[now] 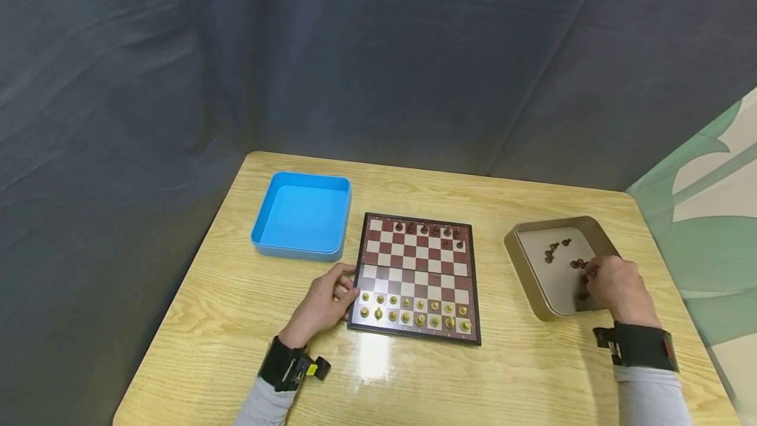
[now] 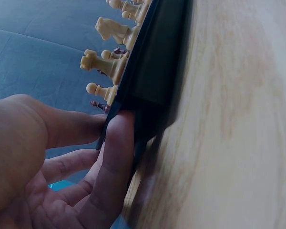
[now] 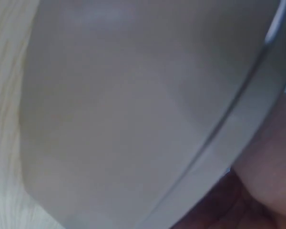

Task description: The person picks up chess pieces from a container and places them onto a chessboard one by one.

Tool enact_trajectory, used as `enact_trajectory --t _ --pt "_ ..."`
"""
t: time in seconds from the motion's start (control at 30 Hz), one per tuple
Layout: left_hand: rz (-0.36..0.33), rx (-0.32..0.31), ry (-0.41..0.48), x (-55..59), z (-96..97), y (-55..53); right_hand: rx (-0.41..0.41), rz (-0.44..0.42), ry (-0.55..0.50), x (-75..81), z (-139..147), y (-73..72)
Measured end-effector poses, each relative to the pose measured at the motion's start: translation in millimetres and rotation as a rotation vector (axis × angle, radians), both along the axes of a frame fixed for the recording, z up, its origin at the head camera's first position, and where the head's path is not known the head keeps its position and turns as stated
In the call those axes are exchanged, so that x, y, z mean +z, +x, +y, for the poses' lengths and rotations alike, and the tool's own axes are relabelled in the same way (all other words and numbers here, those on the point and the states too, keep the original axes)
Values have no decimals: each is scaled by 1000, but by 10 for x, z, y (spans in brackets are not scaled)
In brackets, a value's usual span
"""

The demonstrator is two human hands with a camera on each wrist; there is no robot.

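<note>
My left hand (image 1: pixel 324 301) holds the left edge of the chessboard (image 1: pixel 414 278), and in the left wrist view its thumb and fingers (image 2: pixel 117 162) grip the board's black edge. Two rows of cream chess pieces (image 1: pixel 420 319) stand on the near side. Dark brown pieces (image 1: pixel 435 230) stand at the far edge, most in the last row. Over at the right, my right hand (image 1: pixel 618 286) reaches over the near right wall of a beige tray (image 1: pixel 529 275), fingers down among loose dark chess pieces (image 1: pixel 550 254). I cannot tell whether the fingertips hold a piece.
A blue tray (image 1: pixel 301 252) sits on the wooden table (image 1: pixel 248 307) to the board's left. Behind the table hangs a dark grey curtain (image 1: pixel 378 71). The beige tray's wall fills most of the right wrist view.
</note>
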State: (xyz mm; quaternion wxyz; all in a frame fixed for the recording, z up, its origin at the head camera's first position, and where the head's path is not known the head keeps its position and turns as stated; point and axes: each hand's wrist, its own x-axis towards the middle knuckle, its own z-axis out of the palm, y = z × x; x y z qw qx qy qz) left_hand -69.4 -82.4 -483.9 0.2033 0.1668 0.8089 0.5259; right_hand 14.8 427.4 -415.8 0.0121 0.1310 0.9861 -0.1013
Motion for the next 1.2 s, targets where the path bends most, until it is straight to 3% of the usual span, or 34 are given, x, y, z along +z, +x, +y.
enact_trajectory --t 0.47,0.87,1.0,1.2 --pt "-6 11 -10 -27 13 -8 -71 -20 -3 -20 -7 58" --pt "-4 -2 -4 -23 10 -12 -82 41 -15 59 -21 76" --pt "-3 -2 -14 -23 6 -7 -67 107 -3 131 -49 49" --pt "15 -9 -10 -10 1 -3 39 267 22 284 -193 -4"
